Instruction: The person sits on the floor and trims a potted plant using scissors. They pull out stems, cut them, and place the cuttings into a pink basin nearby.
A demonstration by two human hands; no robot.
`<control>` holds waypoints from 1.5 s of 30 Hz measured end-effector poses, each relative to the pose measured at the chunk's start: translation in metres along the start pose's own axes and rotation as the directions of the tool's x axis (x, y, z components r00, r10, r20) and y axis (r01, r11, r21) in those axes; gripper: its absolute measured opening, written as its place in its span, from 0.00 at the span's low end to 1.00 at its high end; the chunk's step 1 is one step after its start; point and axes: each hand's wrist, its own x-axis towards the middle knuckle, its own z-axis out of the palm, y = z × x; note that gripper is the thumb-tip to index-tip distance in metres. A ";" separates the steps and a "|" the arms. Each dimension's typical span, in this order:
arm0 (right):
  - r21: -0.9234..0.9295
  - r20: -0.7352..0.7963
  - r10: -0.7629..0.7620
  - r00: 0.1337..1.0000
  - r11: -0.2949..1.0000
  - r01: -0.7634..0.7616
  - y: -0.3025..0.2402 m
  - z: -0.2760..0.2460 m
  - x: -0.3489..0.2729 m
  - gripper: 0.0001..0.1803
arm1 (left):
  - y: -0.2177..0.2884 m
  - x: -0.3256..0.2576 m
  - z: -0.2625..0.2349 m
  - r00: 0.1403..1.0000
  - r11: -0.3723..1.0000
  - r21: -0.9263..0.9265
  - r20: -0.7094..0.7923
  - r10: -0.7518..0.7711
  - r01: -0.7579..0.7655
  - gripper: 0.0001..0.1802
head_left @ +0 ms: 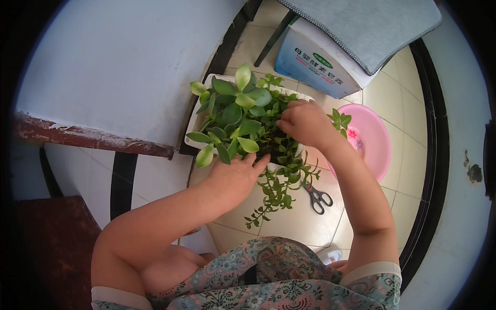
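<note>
I brace the white rectangular plastic planter (199, 116) of leafy green plants on the tiled floor, left hand (235, 175) flat-open against its near rim | right hand (305, 123), grip pinched among small stems (281, 137) | grey-handled scissors (318, 199) lie nearby.

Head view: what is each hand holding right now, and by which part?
The left hand steadies the white planter by its near rim. The right hand is in the green foliage; its fingers are hidden, so any hold cannot be told.
</note>
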 end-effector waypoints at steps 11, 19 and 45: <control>-0.227 -0.061 -0.112 0.992 0.969 0.095 -0.024 0.031 0.004 0.07 | 0.000 -0.001 -0.002 1.000 1.000 0.019 0.005 0.002 -0.002 0.33; -0.222 -0.042 -0.125 0.991 0.968 0.113 -0.019 0.037 0.003 0.06 | -0.001 0.000 0.004 0.999 1.000 0.018 -0.041 0.011 -0.010 0.33; -0.102 0.087 -0.084 0.993 0.991 0.092 -0.029 0.017 -0.007 0.09 | -0.001 -0.002 0.001 1.000 0.998 0.059 -0.019 0.019 -0.017 0.33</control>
